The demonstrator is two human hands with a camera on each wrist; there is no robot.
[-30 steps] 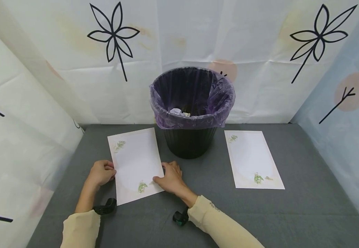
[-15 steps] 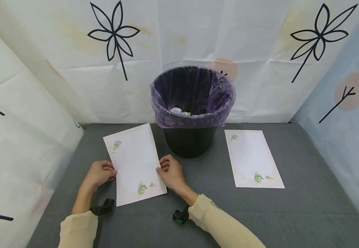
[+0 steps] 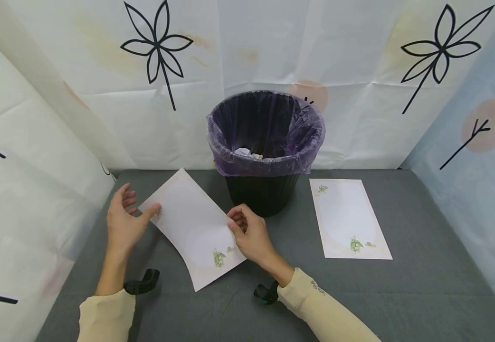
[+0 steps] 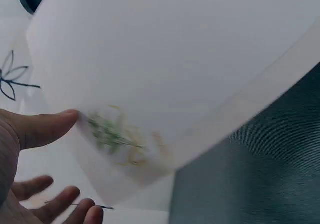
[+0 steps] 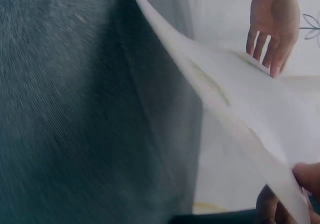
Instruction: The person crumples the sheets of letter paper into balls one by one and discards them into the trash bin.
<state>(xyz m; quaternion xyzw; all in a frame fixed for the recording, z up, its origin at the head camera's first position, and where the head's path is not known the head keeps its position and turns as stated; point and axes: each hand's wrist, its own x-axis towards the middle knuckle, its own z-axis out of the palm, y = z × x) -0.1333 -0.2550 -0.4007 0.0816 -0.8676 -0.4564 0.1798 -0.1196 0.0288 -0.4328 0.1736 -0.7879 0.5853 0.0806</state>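
A white sheet of paper (image 3: 192,228) with green leaf prints is tilted and slightly bowed, apparently raised off the grey table. My right hand (image 3: 252,239) pinches its right edge between thumb and curled fingers. Beside the far left corner, my left hand (image 3: 124,227) has its fingers spread. Its thumb lies at the printed corner, while the other fingers stand apart from the sheet, as the left wrist view also shows. In the right wrist view the paper (image 5: 235,96) appears nearly edge-on, with the right thumb (image 5: 307,178) against it.
A black bin (image 3: 260,192) with a purple liner (image 3: 269,166) stands at the back centre, crumpled paper (image 3: 244,152) inside. A second printed sheet (image 3: 350,221) lies flat on the grey table (image 3: 423,285) to the right. Fabric walls (image 3: 273,52) enclose the back and sides.
The sheet has turned counterclockwise and its near end has swung right. My left hand let go of the left edge, moved forward and spread its fingers. My right hand shifted slightly right, holding the sheet.
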